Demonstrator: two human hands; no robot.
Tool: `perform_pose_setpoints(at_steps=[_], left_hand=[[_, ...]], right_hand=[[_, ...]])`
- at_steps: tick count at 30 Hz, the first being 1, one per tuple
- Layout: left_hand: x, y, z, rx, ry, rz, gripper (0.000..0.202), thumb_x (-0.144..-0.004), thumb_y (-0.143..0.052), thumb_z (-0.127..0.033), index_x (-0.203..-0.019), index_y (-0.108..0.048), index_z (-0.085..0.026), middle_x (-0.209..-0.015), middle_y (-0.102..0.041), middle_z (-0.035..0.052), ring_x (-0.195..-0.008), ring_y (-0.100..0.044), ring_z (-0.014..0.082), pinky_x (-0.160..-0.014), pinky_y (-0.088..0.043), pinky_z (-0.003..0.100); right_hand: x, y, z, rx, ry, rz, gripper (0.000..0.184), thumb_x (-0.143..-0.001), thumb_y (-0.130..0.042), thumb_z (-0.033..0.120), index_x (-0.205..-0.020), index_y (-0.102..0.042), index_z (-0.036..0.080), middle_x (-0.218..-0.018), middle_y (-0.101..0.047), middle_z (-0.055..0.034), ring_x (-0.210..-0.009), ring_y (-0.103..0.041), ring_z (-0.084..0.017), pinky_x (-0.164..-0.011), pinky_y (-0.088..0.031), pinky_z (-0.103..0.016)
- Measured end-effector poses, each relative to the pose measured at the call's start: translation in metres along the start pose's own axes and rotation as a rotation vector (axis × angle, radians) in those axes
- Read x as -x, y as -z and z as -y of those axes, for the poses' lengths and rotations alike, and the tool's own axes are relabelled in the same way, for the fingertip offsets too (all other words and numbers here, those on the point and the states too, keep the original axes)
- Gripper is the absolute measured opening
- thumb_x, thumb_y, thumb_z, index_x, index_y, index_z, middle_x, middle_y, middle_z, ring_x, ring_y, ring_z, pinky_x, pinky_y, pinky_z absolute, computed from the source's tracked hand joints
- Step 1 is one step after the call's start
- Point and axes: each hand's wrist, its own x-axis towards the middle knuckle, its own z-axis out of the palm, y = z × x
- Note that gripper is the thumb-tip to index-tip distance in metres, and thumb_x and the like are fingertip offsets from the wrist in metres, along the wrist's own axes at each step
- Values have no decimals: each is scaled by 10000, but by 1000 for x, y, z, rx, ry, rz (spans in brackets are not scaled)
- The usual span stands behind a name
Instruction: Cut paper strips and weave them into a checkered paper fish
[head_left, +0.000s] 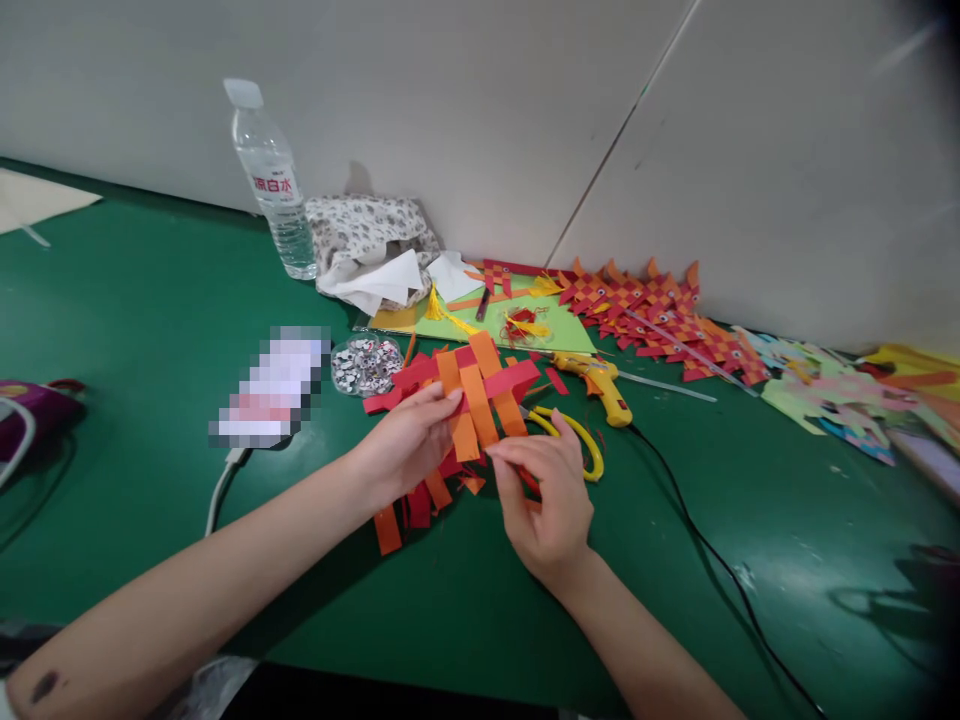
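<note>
Woven orange and red paper strips (471, 392) are held up over the green table. My left hand (412, 440) grips the weave at its left side, thumb on top. At the lower end of an orange strip, my right hand (546, 490) pinches with thumb and index finger. Loose red and orange strips (388, 530) lie beneath and around the weave. Yellow-handled scissors (594, 455) lie behind my right hand, partly covered by it. A yellow glue gun (600, 385) rests just beyond them.
A water bottle (274, 190) stands by a patterned cloth tissue holder (375, 245). Left are a phone (274, 385) on a cable and a container of googly eyes (366, 364). Finished woven paper fish (645, 310) pile up at the back right. The glue gun's black cord (697, 530) crosses the table (750, 500).
</note>
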Motion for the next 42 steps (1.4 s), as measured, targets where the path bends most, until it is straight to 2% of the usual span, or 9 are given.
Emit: perform_pose_setpoints(at_steps=[6,14,17,19,22,27,36,39,42], left_hand=[[-4,6,-2,-107,-28,14,58,-797,-656,-193,-794,-603,-170,-762,-647,1,-719,-603,123,-716,-412,260],[-2,5,-1,-236,-19,19,10,-803,-635,-188,-805,-637,-178,-819,-670,7,-798,-608,126,-747,-413,245],[0,5,-2,-314,-9,61,74,-807,-630,-215,-868,-662,-190,-924,-686,18,-906,-603,144,-793,-405,244],[1,5,-2,-395,11,50,116,-802,-642,-247,-906,-672,-207,-967,-688,11,-947,-595,150,-764,-405,233],[2,6,-1,-474,64,22,179,-799,-648,-266,-973,-672,-230,-1001,-692,9,-925,-612,151,-698,-416,226],[4,1,-3,-347,99,42,134,-807,-631,-198,-936,-665,-203,-953,-713,21,-803,-652,131,-686,-464,221],[1,5,-9,-122,221,180,242,-860,-544,-379,-909,-659,-172,-798,-704,63,-788,-660,183,-711,-489,287],[3,5,-5,-160,163,193,81,-759,-693,-226,-810,-642,-191,-706,-657,5,-677,-624,126,-698,-474,248],[5,2,-1,-237,80,210,188,-659,-758,-78,-706,-612,-187,-643,-588,-47,-621,-573,80,-700,-458,220]], right_hand=[[1,6,-6,-98,-38,28,220,-828,-426,90,-894,-572,241,-757,-666,20,-698,-601,-155,-1014,-327,-513],[0,10,-11,-211,-205,-118,171,-855,-438,142,-876,-584,229,-657,-590,38,-626,-567,-135,-985,-363,-471],[-4,11,-14,-196,-270,-250,128,-857,-480,157,-865,-585,231,-792,-602,-5,-761,-570,-163,-873,-434,-397],[-8,13,-16,-211,-346,-325,166,-855,-508,177,-993,-578,238,-965,-592,-41,-819,-555,-170,-784,-458,-351],[-12,15,-20,-236,-460,-224,259,-847,-552,237,-1106,-563,241,-1104,-573,-63,-839,-544,-167,-762,-454,-330],[-13,15,-25,-330,-644,15,117,-823,-593,322,-819,-622,209,-842,-629,-27,-788,-566,-173,-712,-441,-308],[-14,13,-27,-533,-827,-101,230,-754,-665,388,-659,-596,190,-628,-509,21,-588,-453,-113,-561,-387,-253],[-16,12,-26,-571,-878,-131,245,-723,-688,404,-650,-606,185,-614,-521,20,-563,-451,-108,-534,-390,-246],[-18,11,-24,-574,-913,-156,250,-694,-708,416,-655,-624,184,-608,-544,19,-546,-466,-106,-513,-399,-241]])
